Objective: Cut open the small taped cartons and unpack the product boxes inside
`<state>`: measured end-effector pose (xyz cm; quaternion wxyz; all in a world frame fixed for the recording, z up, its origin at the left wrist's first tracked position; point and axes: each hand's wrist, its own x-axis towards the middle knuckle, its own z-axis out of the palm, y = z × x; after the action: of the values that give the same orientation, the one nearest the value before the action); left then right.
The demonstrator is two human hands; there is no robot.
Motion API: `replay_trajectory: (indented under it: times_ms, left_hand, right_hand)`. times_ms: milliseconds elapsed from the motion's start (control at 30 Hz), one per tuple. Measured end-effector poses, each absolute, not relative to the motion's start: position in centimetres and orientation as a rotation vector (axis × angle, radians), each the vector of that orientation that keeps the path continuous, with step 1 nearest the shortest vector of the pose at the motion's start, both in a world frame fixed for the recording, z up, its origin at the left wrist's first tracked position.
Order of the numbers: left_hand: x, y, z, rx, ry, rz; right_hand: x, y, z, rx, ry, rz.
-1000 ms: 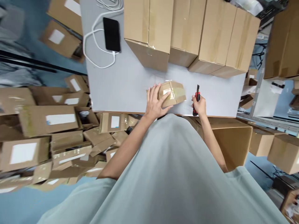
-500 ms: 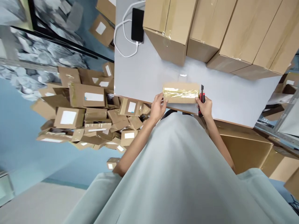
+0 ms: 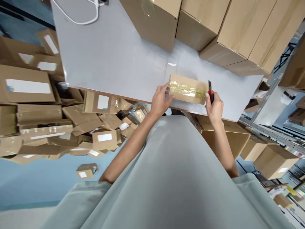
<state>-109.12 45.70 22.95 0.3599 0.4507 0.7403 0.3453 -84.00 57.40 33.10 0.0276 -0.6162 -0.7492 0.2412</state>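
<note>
A small cardboard box (image 3: 184, 80) with shiny yellowish tape along its middle lies near the front edge of the white table. My left hand (image 3: 161, 100) grips the box's left end, thumb on the near side and fingers around the far side. In my right hand (image 3: 215, 108) is a red and black box cutter (image 3: 211, 92), held upright beside the box's right end. The fingers of that hand are wrapped round its handle, and the thumb is close to the box's corner.
Large taped cartons (image 3: 202, 28) stand in a row along the table's far side. A white cable (image 3: 88, 22) lies at the table's far left. Opened boxes (image 3: 81, 117) are heaped on the floor at left. A big open carton (image 3: 224, 136) sits below the table at right.
The view has shifted and turned. My right hand now holds the box cutter raised in its fingers, where earlier it pressed the box's right end with the cutter alongside. The box is tilted in view.
</note>
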Motion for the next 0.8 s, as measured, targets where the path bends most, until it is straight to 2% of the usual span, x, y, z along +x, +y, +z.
replay_trajectory:
  times_ms: [100,333,800]
  left_hand:
    - [-109.6,45.8,22.8,1.191,1.804,0.967]
    - [-111.3,46.3,22.1,1.198,1.609,0.983]
    - [-112.3,46.3,21.4,1.198,1.459,1.049]
  right_hand:
    - [-86.7,58.2,35.0,-1.713,-2.756,0.802]
    - [-93.4,59.8,36.5,-1.333,-3.468,0.599]
    - [-96.5,60.6,37.3,-1.2,-3.705,0.451]
